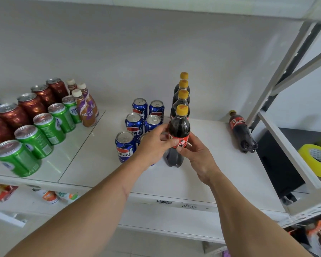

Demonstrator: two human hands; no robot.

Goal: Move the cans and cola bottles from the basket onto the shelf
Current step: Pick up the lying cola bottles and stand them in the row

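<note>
A cola bottle (179, 128) with a yellow cap and red label stands upright on the white shelf (220, 173), at the front of a row of three more cola bottles (182, 93). My left hand (154, 145) grips its label from the left and my right hand (196, 154) pinches it from the right. Several blue cola cans (135, 123) stand in two rows just left of the bottle, partly hidden behind my left hand. Another cola bottle (242, 132) lies on its side at the shelf's right. The basket is out of view.
Green cans (33, 140), red-brown cans (32, 104) and coffee bottles (84, 110) fill the shelf's left part. A grey shelf post (278, 75) rises on the right, with a yellow tape roll (315, 160) beyond it. Packaged goods lie on the lower shelf.
</note>
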